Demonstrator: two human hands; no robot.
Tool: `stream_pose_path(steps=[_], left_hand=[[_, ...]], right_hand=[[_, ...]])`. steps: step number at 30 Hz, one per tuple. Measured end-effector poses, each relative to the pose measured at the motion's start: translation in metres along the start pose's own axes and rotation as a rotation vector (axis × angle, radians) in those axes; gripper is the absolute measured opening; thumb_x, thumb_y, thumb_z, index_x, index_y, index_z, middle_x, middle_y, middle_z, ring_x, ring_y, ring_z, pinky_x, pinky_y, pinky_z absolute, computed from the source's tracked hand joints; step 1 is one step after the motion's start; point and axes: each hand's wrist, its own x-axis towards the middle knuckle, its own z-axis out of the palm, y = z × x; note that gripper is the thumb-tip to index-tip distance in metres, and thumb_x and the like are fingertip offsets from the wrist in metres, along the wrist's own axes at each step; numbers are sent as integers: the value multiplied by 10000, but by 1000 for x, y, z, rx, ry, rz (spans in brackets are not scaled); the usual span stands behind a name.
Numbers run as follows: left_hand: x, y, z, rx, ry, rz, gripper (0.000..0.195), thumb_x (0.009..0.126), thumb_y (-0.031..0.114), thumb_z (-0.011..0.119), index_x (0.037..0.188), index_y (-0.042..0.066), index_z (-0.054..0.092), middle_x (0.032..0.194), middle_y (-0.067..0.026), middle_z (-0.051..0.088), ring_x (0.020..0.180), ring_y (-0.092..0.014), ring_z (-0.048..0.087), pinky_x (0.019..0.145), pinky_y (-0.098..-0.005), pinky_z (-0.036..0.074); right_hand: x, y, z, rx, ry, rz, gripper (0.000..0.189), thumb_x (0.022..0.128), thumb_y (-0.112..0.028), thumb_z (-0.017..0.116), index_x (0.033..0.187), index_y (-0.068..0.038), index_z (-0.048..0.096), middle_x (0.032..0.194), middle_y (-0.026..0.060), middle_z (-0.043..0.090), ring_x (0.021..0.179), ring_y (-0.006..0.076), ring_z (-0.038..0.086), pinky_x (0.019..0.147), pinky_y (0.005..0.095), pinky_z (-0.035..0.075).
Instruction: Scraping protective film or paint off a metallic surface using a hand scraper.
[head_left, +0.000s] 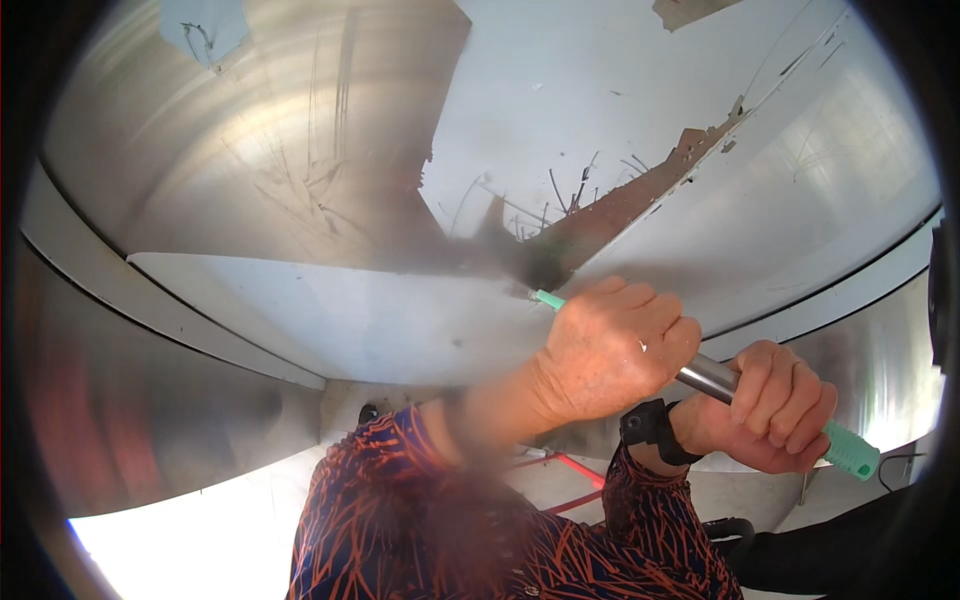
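Note:
Both of my hands grip one long scraper-like tool with a steel shaft (706, 377). My left hand (622, 349) is closed around its front part, the back of the hand turned up. Farther back, my right hand (780, 409) holds the rear, and the ribbed mint-green handle end (851, 450) sticks out behind it. The green tip (549, 299) points at a pale strip (360, 315) along the edge of a metal panel (262, 142). Whether the tip touches the strip cannot be told. Beside it lie a dark, ragged bare patch (615, 210) and thin curled shreds (577, 191).
Pale film-like covering (540, 97) spans the upper middle, with a smaller pale piece (202, 30) at upper left. Brushed metal surfaces (82, 390) stand at lower left. Red lines (581, 471) show on the floor below. A black item (825, 551) lies at lower right.

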Motion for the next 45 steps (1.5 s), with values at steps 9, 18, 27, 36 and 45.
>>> stream_pose_path(steps=[9,18,27,36,45], left_hand=[[-2,-2,2,25,-11,-25,150,577,165,604,600,116,463,602,-8,407,546,-155,480,479,-290,358],[-4,-6,-4,-5,-36,7,149,616,200,626,668,116,514,606,-6,403,536,-168,474,462,-303,357],[-2,-11,-12,6,-24,53,147,598,174,603,611,115,469,590,-3,409,543,-159,486,496,-285,374],[-17,0,-38,-170,-71,-7,172,678,208,638,756,78,558,655,-41,433,607,-226,506,526,-353,395],[-21,-9,-125,119,-28,-41,187,653,230,665,733,109,547,657,-23,470,600,-214,533,518,-342,418]], right_hand=[[1,5,-1,9,-11,5,297,854,-162,624,627,-102,443,531,-18,431,355,65,383,367,215,315],[-2,7,6,-10,17,-20,294,835,-143,620,607,-101,439,522,-21,429,347,64,391,358,218,320],[-5,13,12,38,57,-64,288,807,-151,646,606,-114,442,514,-25,444,353,58,396,373,209,325],[-9,17,42,-76,-52,26,318,802,-133,596,566,-146,383,502,-45,432,354,28,369,380,167,301],[0,63,91,66,-174,117,267,820,-135,620,597,-97,478,536,-6,459,361,114,419,406,257,350]])
